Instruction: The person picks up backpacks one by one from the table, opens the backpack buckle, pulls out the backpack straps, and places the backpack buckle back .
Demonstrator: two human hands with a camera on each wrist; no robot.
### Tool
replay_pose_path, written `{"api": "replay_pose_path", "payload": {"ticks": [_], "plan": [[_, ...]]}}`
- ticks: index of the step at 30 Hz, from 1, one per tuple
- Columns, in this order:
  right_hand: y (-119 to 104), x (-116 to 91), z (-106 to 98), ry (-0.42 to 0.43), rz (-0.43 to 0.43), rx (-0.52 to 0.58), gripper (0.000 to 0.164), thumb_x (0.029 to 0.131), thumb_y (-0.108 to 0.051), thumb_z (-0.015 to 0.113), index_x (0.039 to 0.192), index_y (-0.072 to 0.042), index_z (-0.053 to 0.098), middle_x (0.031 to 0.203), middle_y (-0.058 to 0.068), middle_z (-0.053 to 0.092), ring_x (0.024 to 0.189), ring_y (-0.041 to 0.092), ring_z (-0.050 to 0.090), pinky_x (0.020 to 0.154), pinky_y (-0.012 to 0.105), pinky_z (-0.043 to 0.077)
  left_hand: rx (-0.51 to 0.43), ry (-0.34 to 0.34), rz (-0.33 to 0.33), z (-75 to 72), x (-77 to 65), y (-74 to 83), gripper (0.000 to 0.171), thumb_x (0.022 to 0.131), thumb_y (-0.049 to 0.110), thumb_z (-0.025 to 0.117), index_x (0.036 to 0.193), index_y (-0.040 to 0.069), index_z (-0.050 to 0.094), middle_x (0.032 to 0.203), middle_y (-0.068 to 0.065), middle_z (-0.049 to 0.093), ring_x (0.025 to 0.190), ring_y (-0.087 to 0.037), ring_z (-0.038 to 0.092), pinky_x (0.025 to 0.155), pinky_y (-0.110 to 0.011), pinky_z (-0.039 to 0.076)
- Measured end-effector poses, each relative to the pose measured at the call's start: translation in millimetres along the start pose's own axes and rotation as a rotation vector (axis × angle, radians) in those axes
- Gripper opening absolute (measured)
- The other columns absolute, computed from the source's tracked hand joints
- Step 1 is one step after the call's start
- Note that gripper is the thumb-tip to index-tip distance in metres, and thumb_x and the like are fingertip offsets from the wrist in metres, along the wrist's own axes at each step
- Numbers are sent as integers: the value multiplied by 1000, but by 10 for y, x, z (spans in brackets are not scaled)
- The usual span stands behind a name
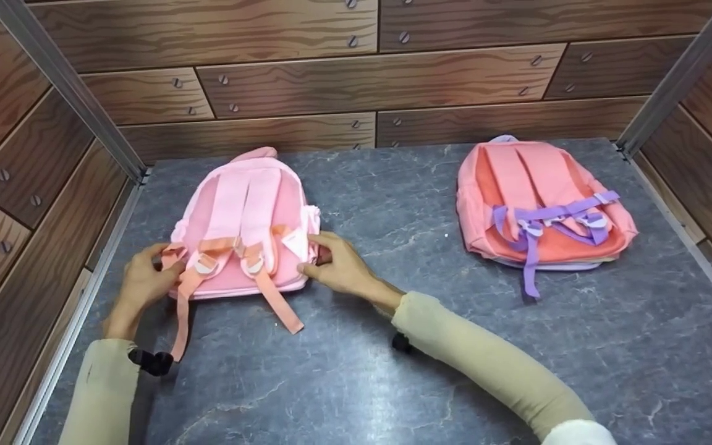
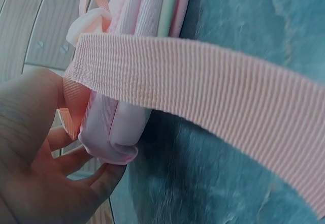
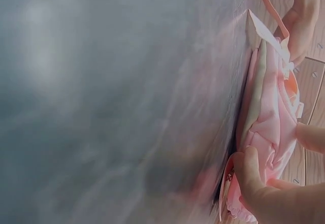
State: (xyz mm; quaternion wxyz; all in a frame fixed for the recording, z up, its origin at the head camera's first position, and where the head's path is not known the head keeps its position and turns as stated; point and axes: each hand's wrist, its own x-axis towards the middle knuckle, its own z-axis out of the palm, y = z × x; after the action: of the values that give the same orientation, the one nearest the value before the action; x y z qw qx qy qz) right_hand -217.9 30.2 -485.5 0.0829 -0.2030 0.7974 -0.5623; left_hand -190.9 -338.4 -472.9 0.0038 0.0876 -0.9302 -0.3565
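Note:
A light pink backpack [image 1: 229, 204] lies on the table with its shoulder straps facing up and its top toward the back wall. My left hand [image 1: 146, 278] grips its lower left corner. In the left wrist view, the fingers [image 2: 104, 178] reach under that corner, and an orange webbing strap [image 2: 203, 71] crosses in front. On the lower right side, my right hand [image 1: 343, 262] holds the backpack between thumb and fingers, beside a white tag [image 1: 295, 244]. Another loose strap end [image 1: 279, 306] hangs over the bag's bottom edge onto the table.
A coral backpack [image 1: 544, 185] with purple straps [image 1: 569, 207] lies at the back right, also straps up. Wood-patterned walls [image 1: 356, 80] enclose the dark marbled table [image 1: 368, 346] at the back and sides, with metal posts [image 1: 78, 93] at the corners.

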Motion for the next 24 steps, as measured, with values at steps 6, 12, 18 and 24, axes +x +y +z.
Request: {"api": "replay_pose_path", "payload": {"ticks": [6, 12, 18, 24], "plan": [[28, -119, -135, 15, 1, -44, 64, 89, -9, 84, 146, 7, 59, 150, 26, 57, 110, 37, 74, 91, 30, 62, 26, -9, 11, 98, -56, 90, 62, 101, 28, 70, 150, -5, 53, 146, -37, 56, 115, -42, 65, 88, -44, 56], [37, -226, -286, -4, 6, -94, 65, 88, -10, 85, 144, 9, 59, 147, 27, 58, 109, 38, 75, 90, 31, 63, 36, -17, 43, 171, -127, 208, 62, 100, 27, 72, 149, -7, 54, 143, -36, 58, 119, -43, 63, 96, -52, 56], [23, -341, -465, -21, 57, -137, 67, 86, -11, 87, 144, 9, 59, 142, 28, 61, 104, 36, 75, 88, 30, 63, 61, -36, 66, 257, -198, 344, 63, 99, 31, 74, 146, -6, 57, 139, -32, 61, 113, -38, 61, 90, -47, 54], [35, -448, -676, -28, 102, -183, 67, 84, -15, 91, 141, 6, 62, 119, 22, 68, 98, 31, 76, 86, 34, 64, 51, -7, 144, 393, -256, 443, 54, 97, 29, 77, 138, -4, 65, 129, -27, 66, 105, -34, 63, 82, -39, 51]]}}
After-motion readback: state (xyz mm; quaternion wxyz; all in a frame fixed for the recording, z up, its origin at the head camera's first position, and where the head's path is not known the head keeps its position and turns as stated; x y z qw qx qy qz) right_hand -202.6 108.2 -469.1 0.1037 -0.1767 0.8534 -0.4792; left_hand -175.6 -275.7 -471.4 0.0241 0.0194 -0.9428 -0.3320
